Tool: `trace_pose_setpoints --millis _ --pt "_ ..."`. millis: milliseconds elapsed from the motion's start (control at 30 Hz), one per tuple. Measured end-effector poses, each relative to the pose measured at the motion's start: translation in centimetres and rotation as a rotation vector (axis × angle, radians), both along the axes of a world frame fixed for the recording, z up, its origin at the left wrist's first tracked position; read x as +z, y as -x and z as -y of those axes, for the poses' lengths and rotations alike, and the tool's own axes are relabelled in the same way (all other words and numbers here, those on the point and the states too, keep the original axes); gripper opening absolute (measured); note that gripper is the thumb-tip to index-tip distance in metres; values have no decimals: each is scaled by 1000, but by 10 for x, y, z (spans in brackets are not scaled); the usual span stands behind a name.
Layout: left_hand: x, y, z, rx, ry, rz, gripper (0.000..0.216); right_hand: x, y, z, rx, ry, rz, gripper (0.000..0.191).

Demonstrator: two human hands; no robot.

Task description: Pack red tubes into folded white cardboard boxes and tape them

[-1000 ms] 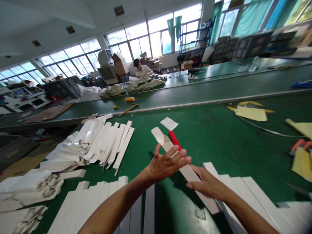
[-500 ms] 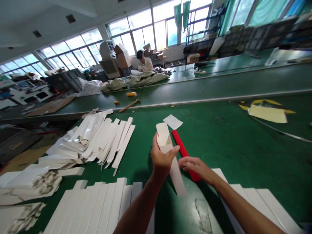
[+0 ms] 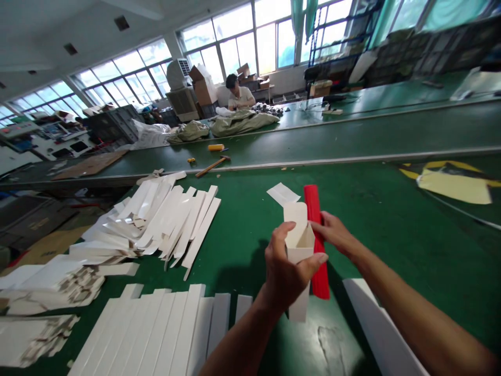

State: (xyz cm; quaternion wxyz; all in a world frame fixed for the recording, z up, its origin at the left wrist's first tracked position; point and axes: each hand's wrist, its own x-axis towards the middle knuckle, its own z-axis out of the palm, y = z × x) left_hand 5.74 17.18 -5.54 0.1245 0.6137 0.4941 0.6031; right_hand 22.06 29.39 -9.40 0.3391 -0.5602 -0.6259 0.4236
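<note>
My left hand (image 3: 288, 266) is closed around a long white carton (image 3: 298, 245), held upright with its top flap open toward me. My right hand (image 3: 335, 234) grips a long red stick (image 3: 316, 237) about its middle, lifted off the green table (image 3: 371, 219) and lying right beside the carton's open mouth. The stick's lower end hangs below my left hand. A small white flap of card (image 3: 282, 193) lies on the table just beyond both hands.
Flat white cartons lie fanned in a heap (image 3: 164, 219) at left and in a neat row (image 3: 164, 334) near me. More white cartons (image 3: 381, 334) sit at lower right. Yellow sheets (image 3: 454, 187) lie far right. A person (image 3: 239, 95) sits at the far table.
My left hand lifted the carton upright and opened its mouth toward me. My right hand picked the red stick off the table and brought it beside the carton.
</note>
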Motion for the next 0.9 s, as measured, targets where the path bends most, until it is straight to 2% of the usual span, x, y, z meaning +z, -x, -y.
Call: trace_pose_setpoints --millis 133,200,233,300,367,433,533,633,767,833,900 --pt "2 -9 12 -25 45 26 74 100 -65 35 -169 -321 -540 36" --pt "3 -15 18 -60 59 26 74 144 -82 59 -266 -529 -695 29" --pt "4 -17 21 -74 61 24 75 161 -85 71 -280 -628 -747 29" --pt "5 -22 27 -90 63 16 78 182 -81 93 -275 -785 -822 34" --pt "6 -25 34 -97 56 3 81 189 -68 112 -274 -841 -860 30" --pt "7 -27 40 -94 43 -19 85 187 -54 126 -285 -812 -841 26" --pt "8 -28 50 -63 26 -60 91 180 -44 143 -238 -798 -738 36" --pt "7 -31 59 -41 -9 -100 91 183 -50 158 -242 -891 -551 35" --pt "4 -39 68 -77 -93 -139 85 205 -60 180 -334 -971 -213 34" --pt "2 -45 73 -70 -130 -164 82 214 -61 187 -283 -944 -145 34" --pt "-2 -51 76 -54 -173 -203 81 216 -59 190 -115 -878 -127 33"
